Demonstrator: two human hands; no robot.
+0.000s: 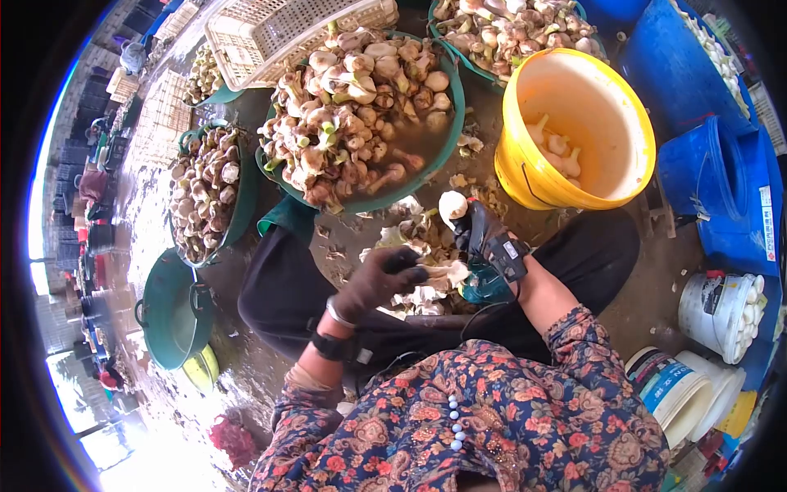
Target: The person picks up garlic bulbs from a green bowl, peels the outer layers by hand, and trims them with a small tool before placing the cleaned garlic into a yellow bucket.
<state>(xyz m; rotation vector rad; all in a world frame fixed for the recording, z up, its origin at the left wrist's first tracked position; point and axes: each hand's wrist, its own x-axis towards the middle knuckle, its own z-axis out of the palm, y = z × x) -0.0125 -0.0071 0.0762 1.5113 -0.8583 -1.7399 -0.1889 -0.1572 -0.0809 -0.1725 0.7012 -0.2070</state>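
Note:
My right hand (485,236), in a dark glove with a small black device at the wrist, grips a peeled white garlic bulb (452,206) at its fingertips. A small red thing (472,199) shows beside the bulb. Lower and to the left, my left hand (382,280), also gloved, is closed on loose garlic peel (443,275) that sticks out past the fingers. Shed garlic skins (410,232) lie in a heap on the ground between my knees. A teal object (484,284) is partly hidden below my right wrist.
A green tub (461,92) of unpeeled garlic in murky water stands ahead. At right front, a yellow bucket (510,156) holds several peeled bulbs. More garlic fills a left-hand tub (246,193); a green basin (168,328) sits nearer. Blue containers (684,74) line the right.

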